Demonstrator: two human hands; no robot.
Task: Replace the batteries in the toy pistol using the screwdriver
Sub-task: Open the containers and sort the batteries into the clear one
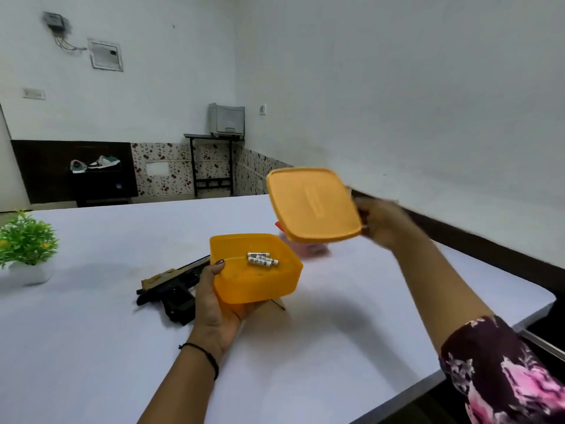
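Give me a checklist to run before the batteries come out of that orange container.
1. The lid off: ok, the right hand holds it clear of the container.
2. The container steady: ok, the left hand grips it.
3. The batteries inside: ok, lying on the bottom.
4. The toy pistol on the table: ok, beside the left hand.
5. The screwdriver in sight: cannot tell; only a blurred red thing behind the lid.
6. A free hand: not ok, both hold something.
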